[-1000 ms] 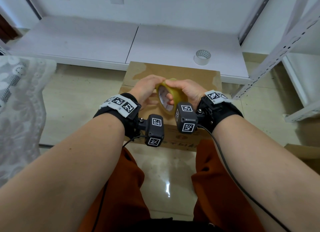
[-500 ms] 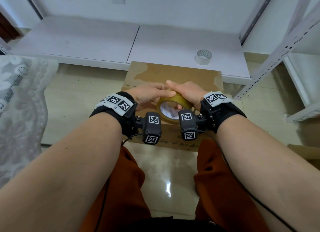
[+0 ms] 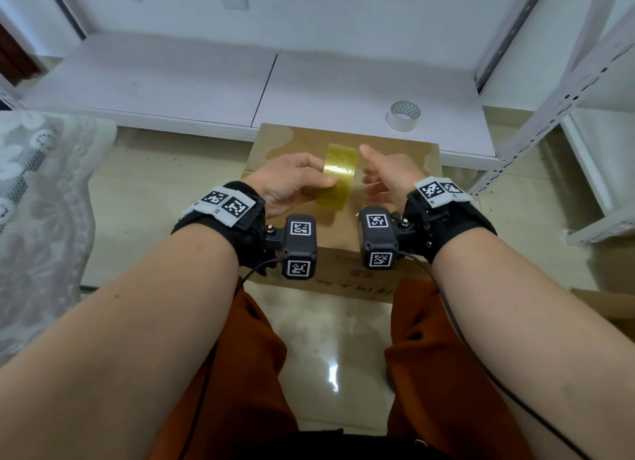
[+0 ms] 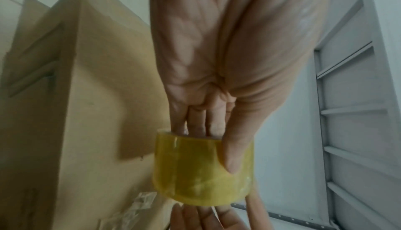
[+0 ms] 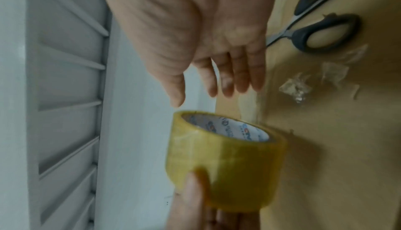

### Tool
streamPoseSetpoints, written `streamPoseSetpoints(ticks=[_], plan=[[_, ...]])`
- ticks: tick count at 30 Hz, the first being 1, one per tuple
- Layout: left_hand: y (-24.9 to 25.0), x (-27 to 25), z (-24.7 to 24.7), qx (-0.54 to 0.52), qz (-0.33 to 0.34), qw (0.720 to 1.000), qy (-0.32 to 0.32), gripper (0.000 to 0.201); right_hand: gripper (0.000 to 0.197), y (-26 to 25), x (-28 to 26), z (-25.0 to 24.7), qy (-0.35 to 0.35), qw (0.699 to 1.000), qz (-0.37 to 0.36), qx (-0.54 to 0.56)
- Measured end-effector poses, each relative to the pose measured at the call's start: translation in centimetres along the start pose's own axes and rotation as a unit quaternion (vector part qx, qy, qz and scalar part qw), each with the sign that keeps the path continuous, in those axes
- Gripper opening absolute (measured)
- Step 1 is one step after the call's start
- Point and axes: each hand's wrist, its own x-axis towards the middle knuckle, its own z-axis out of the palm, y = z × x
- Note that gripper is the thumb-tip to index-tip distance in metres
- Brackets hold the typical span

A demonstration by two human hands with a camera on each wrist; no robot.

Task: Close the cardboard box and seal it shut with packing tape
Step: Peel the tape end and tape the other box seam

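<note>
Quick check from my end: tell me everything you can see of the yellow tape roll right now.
The yellow tape roll is translucent amber packing tape wound on a white core with blue printing, seen in the right wrist view. The left hand holds it above the closed cardboard box, fingers pushed into the core and thumb pressed on the outer winding. Its open side faces the right hand, which is open beside it and not gripping it. No loose end of tape shows.
</note>
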Motion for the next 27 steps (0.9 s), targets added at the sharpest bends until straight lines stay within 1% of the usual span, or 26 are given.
streamPoseSetpoints(ticks=[1,3,4,7,11,12,13,14,15,16,17,18,19,20,22,23,25,27], plan=[[0.0,0.0,0.1,-0.004,-0.002,1.000,-0.001,0.018,0.048,0.0,-0.1,0.1,-0.047,0.998,0.027,0.028],[0.0,0.0,0.5,0.000,-0.009,1.000,-0.005,0.022,0.053,-0.1,-0.3,0.4,-0.127,0.986,0.044,0.095],[0.0,-0.1,0.8,0.002,-0.015,1.000,-0.004,0.023,0.052,-0.2,-0.4,0.5,-0.140,0.982,0.040,0.118],[-0.2,-0.1,1.3,0.028,-0.027,0.999,0.020,0.026,0.045,-0.3,-0.4,0.7,-0.132,0.981,0.032,0.138],[-0.2,0.0,1.5,0.118,-0.033,0.988,0.098,0.033,0.042,-0.4,-0.8,0.7,-0.140,0.978,0.035,0.151],[-0.1,0.0,1.5,0.132,-0.036,0.984,0.114,0.042,0.041,-0.5,-0.9,0.7,-0.139,0.978,0.031,0.153],[-0.1,0.0,1.4,0.135,-0.040,0.983,0.119,0.062,0.040,-0.5,-0.9,0.7,-0.143,0.977,0.029,0.156],[-0.1,0.1,1.4,0.134,-0.044,0.984,0.111,0.087,0.039,-0.6,-1.0,0.6,-0.153,0.975,0.034,0.158],[-0.1,-0.1,1.4,0.131,-0.045,0.986,0.091,0.106,0.039,-0.6,-1.2,0.6,-0.165,0.972,0.040,0.160],[-0.2,-0.2,1.5,0.133,-0.042,0.988,0.065,0.117,0.040,-0.6,-1.4,0.5,-0.179,0.970,0.045,0.159],[-0.2,-0.4,1.6,0.136,-0.044,0.989,0.038,0.122,0.042,-0.6,-1.4,0.6,-0.193,0.967,0.046,0.156],[-0.3,-0.4,1.7,0.142,-0.046,0.989,0.016,0.125,0.042,-0.6,-1.5,0.6,-0.206,0.966,0.042,0.154],[-0.4,-0.6,1.7,0.152,-0.049,0.987,0.005,0.124,0.042,-0.5,-1.6,0.7,-0.214,0.964,0.036,0.151],[-0.6,-0.5,1.7,0.161,-0.047,0.986,0.003,0.118,0.041,-0.5,-1.6,0.7,-0.220,0.964,0.031,0.146],[-0.7,-0.4,1.7,0.169,-0.042,0.985,0.020,0.102,0.039,-0.5,-1.6,0.5,-0.234,0.963,0.023,0.135],[-0.7,-0.4,1.6,0.167,-0.040,0.985,0.030,0.098,0.035,-0.6,-1.6,0.4,-0.243,0.961,0.019,0.132],[-0.6,-0.3,1.4,0.161,-0.036,0.985,0.043,0.098,0.025,-0.7,-1.7,0.2,-0.261,0.958,0.017,0.122],[-0.7,-0.3,1.1,0.159,-0.036,0.986,0.045,0.099,0.023,-0.8,-1.8,0.1,-0.276,0.954,0.018,0.113]])
